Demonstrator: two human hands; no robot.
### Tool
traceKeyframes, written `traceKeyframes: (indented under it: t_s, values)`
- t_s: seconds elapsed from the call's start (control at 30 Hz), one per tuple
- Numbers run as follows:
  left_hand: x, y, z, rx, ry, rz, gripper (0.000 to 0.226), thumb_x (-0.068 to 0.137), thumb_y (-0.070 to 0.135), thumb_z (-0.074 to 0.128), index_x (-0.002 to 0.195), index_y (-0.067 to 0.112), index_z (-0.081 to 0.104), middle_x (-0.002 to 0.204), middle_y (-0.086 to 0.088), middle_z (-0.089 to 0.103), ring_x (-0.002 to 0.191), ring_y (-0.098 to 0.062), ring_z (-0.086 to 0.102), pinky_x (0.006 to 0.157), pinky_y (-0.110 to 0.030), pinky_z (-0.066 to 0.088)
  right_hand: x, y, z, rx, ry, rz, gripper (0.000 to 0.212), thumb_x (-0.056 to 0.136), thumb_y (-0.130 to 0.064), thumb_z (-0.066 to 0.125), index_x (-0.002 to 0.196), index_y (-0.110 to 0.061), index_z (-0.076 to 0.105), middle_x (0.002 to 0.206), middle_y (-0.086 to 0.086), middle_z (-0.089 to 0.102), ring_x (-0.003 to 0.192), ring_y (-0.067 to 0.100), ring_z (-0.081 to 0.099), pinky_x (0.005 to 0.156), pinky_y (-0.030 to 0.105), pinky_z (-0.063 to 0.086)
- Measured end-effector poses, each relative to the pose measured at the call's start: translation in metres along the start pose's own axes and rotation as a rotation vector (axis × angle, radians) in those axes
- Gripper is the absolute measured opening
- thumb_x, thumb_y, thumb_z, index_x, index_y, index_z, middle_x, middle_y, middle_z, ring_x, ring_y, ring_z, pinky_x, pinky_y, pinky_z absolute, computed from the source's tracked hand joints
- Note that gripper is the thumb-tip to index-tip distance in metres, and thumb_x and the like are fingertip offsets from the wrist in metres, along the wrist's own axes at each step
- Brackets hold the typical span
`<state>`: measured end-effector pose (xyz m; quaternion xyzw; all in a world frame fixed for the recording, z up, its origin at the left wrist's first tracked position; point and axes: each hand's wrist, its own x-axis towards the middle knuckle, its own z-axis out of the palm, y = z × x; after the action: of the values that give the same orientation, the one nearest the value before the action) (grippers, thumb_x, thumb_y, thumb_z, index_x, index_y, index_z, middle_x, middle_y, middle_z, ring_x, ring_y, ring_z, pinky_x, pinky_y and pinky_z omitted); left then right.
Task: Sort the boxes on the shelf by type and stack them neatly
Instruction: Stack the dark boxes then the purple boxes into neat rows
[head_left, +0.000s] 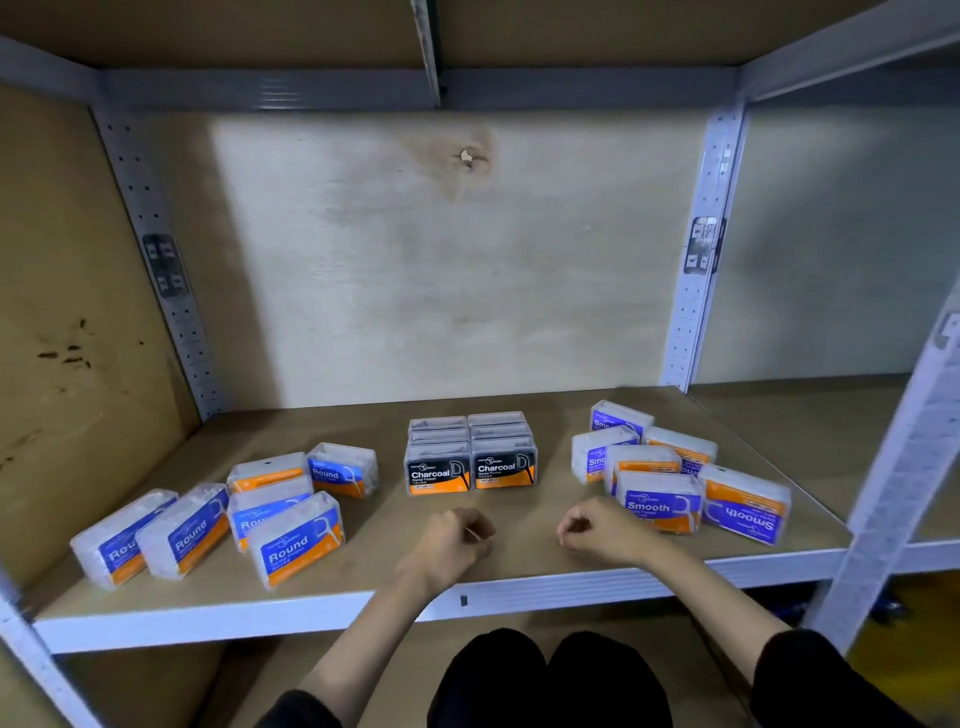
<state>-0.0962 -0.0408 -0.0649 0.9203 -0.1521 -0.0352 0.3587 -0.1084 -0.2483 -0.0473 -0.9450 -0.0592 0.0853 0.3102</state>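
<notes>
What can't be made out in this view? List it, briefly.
Head view:
- Rear Charcoal boxes: labels hidden behind the front pair.
- Back Smooth boxes: names partly covered by nearer boxes.
- Left hand, right hand: curled fingers hide whether either holds anything.
- Small print on labels: too small.

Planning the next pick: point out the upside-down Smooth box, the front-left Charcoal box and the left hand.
upside-down Smooth box (745, 506): head view, its inverted blue label.
front-left Charcoal box (437, 475): head view, its black label.
left hand (457, 540): head view, back of the hand.
</notes>
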Motion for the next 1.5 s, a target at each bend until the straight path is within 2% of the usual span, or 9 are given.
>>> traceKeyframes:
  t_s: [0.1, 0.17, 0.3, 0.5, 0.67, 0.87, 1.17, 1.27, 1.5]
  values:
    - [0.007, 0.022, 0.0, 0.117, -0.108, 0.047, 0.025, 0.088, 0.011, 0.057, 0.112, 0.003, 0.062, 0.099, -0.004, 0.06, 0.087, -0.011, 0.051, 0.057, -0.015, 0.034, -0.011, 0.0, -0.016, -0.121, -0.018, -0.028, 0.022, 0.087, -0.012, 0.059, 0.104, -0.001, 0.068, 0.11, 0.01, 0.069, 0.074, 0.0, 0.054, 0.069, 0.003, 0.041]
    - [0.013, 0.037, -0.001, 0.18, -0.152, 0.069, 0.026, 0.088, 0.014, 0.058, 0.113, 0.005, 0.062, 0.106, -0.007, 0.064, 0.092, -0.016, 0.056, 0.066, -0.016, 0.035, -0.017, 0.002, -0.027, -0.169, 0.012, -0.046, 0.022, 0.086, -0.013, 0.06, 0.104, -0.002, 0.068, 0.109, 0.01, 0.069, 0.077, 0.003, 0.054, 0.064, 0.004, 0.038]
    - [0.028, 0.066, 0.0, 0.248, -0.181, 0.138, 0.028, 0.088, 0.014, 0.059, 0.114, 0.004, 0.062, 0.119, -0.013, 0.064, 0.11, -0.024, 0.059, 0.086, -0.024, 0.045, -0.025, 0.006, -0.052, -0.234, 0.084, -0.081, 0.02, 0.085, -0.013, 0.061, 0.102, -0.005, 0.069, 0.107, 0.008, 0.07, 0.086, 0.006, 0.055, 0.079, 0.018, 0.044]
    - [0.054, 0.098, 0.005, 0.298, -0.165, 0.217, 0.03, 0.088, 0.013, 0.057, 0.116, 0.004, 0.062, 0.12, -0.013, 0.065, 0.112, -0.025, 0.059, 0.093, -0.026, 0.044, -0.02, 0.014, -0.085, -0.297, 0.15, -0.058, 0.023, 0.086, -0.016, 0.061, 0.106, -0.008, 0.068, 0.11, 0.005, 0.069, 0.087, 0.008, 0.055, 0.081, 0.02, 0.044]
    - [0.079, 0.114, 0.012, 0.343, -0.144, 0.238, 0.031, 0.087, 0.013, 0.056, 0.116, 0.004, 0.062, 0.12, -0.015, 0.065, 0.111, -0.027, 0.059, 0.091, -0.028, 0.045, -0.002, 0.022, -0.105, -0.279, 0.199, -0.035, 0.023, 0.086, -0.013, 0.061, 0.106, -0.006, 0.069, 0.111, 0.008, 0.069, 0.102, 0.017, 0.063, 0.083, 0.022, 0.045]
    - [0.118, 0.123, 0.022, 0.399, -0.117, 0.243, 0.035, 0.088, 0.013, 0.055, 0.122, 0.006, 0.058, 0.126, -0.013, 0.06, 0.115, -0.027, 0.057, 0.095, -0.032, 0.044, 0.033, 0.034, -0.125, -0.232, 0.278, 0.013, 0.021, 0.085, -0.011, 0.062, 0.104, -0.005, 0.069, 0.111, 0.01, 0.068, 0.1, 0.02, 0.062, 0.065, 0.016, 0.041]
    - [0.169, 0.135, 0.031, 0.431, -0.26, 0.193, 0.046, 0.087, 0.019, 0.06, 0.13, 0.007, 0.051, 0.134, -0.011, 0.056, 0.12, -0.025, 0.054, 0.098, -0.03, 0.042, 0.09, 0.058, -0.142, -0.2, 0.339, 0.111, 0.027, 0.086, -0.014, 0.061, 0.111, -0.002, 0.065, 0.117, 0.012, 0.065, 0.104, 0.023, 0.061, 0.076, 0.023, 0.044]
    - [0.178, 0.138, 0.033, 0.43, -0.359, 0.158, 0.046, 0.087, 0.017, 0.061, 0.131, 0.006, 0.051, 0.135, -0.01, 0.055, 0.121, -0.025, 0.054, 0.102, -0.03, 0.041, 0.108, 0.069, -0.139, -0.194, 0.274, 0.158, 0.034, 0.082, -0.02, 0.066, 0.111, -0.002, 0.064, 0.115, 0.013, 0.065, 0.103, 0.024, 0.061, 0.086, 0.031, 0.049]
    - [0.2, 0.131, 0.033, 0.473, -0.434, 0.147, 0.045, 0.081, 0.019, 0.068, 0.123, 0.003, 0.058, 0.126, -0.011, 0.062, 0.112, -0.025, 0.059, 0.095, -0.029, 0.045, 0.136, 0.08, -0.138, -0.274, 0.167, 0.188, 0.04, 0.077, -0.02, 0.071, 0.112, -0.001, 0.064, 0.115, 0.014, 0.065, 0.102, 0.025, 0.062, 0.087, 0.032, 0.05]
